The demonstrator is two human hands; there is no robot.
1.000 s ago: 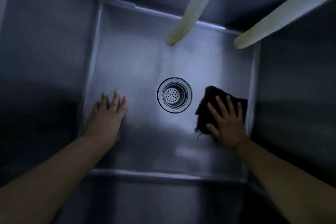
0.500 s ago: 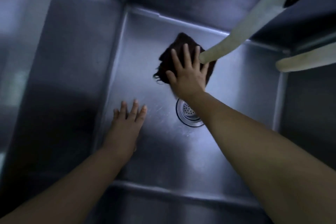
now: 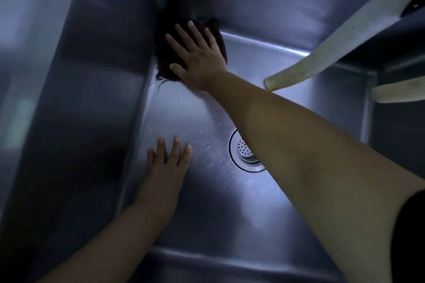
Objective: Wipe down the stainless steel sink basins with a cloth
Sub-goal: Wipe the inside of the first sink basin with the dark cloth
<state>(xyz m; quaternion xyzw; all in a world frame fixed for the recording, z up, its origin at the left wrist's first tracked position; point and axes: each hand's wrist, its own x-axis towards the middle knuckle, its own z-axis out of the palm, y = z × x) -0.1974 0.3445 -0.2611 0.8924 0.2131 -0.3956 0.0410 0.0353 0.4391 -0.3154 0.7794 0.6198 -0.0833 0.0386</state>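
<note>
Nearest us, at about seven o'clock, our left hand [image 3: 164, 167] lies flat on the floor of the sink [image 3: 207, 213] with its fingers straight and holding nothing; we judge it is there as a brace, and it serves best planted where it is while we lean in. Just to its right, near four o'clock of centre, the drain [image 3: 243, 151] shows partly under our right forearm. Farther off, toward eleven o'clock, our right hand [image 3: 197, 57] is spread open, fingers straight, pressing the dark cloth [image 3: 166, 53] into the far left corner where the floor meets two walls. To do this stroke well, we should keep the palm flat so the cloth stays under the whole hand, work the fingertips into the seam, and then draw back along the wall's foot. A loose thread trails from the cloth's near edge. Beyond, at two o'clock, a pale hose [image 3: 322, 53] hangs over the basin, with a second hose [image 3: 397, 94] at three; we should sweep beneath them.
</note>
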